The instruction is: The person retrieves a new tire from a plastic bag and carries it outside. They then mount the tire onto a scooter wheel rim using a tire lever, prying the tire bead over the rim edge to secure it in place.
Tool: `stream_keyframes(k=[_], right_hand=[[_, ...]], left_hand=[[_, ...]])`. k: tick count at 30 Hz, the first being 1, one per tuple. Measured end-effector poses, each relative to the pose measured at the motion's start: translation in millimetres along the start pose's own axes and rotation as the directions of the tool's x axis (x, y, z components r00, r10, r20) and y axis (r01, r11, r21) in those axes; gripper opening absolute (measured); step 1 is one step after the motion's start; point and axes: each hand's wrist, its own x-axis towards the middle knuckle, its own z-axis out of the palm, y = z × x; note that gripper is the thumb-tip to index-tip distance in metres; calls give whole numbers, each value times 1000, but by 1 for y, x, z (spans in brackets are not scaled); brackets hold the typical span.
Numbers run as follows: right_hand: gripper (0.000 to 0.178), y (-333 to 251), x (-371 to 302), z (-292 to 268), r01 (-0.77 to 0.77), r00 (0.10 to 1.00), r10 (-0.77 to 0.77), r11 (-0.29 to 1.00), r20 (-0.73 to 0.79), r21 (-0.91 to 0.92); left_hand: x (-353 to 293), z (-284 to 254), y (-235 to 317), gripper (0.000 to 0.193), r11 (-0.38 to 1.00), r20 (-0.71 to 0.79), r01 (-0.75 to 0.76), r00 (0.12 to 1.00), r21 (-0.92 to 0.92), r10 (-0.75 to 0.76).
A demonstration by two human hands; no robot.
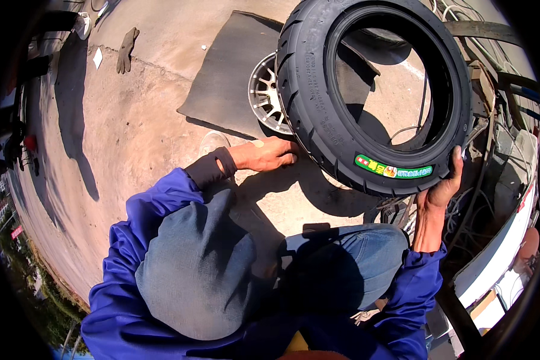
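Observation:
A black tire point(309, 114) with a green and yellow label is held up at the right of the head view, tilted, its open centre showing the ground. My right hand point(443, 186) grips its lower right edge, thumb against the sidewall and the other fingers mostly hidden beneath. My left hand point(269, 153), fingers curled, is at the tire's lower left tread; whether it touches the tread or pinches anything cannot be made out. Just beyond that hand, a silver spoked wheel rim point(274, 115) is partly covered by the tire.
A dark rubber mat point(222, 75) lies on the concrete beneath the wheel rim. One grey glove point(126, 51) is on the ground at the far left. Cables and clutter point(510, 135) crowd the right side, beside a white panel point(492, 264). My bent knees point(198, 270) are close below the tire.

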Motion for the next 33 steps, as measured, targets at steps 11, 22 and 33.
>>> stream_keyframes(k=[11, 22, 33], right_hand=[[53, 109, 75, 38, -220, 909, 355, 853, 216, -474], [83, 125, 106, 34, -95, 916, 362, 617, 174, -781], [58, 80, 111, 73, -184, 843, 537, 331, 25, -925]], left_hand=[[-40, -82, 9, 83, 788, -752, -112, 404, -606, -521], [-54, -117, 5, 82, 567, -476, -23, 573, -823, -667], [-32, -111, -23, 76, 544, -565, -222, 547, -809, -617]])
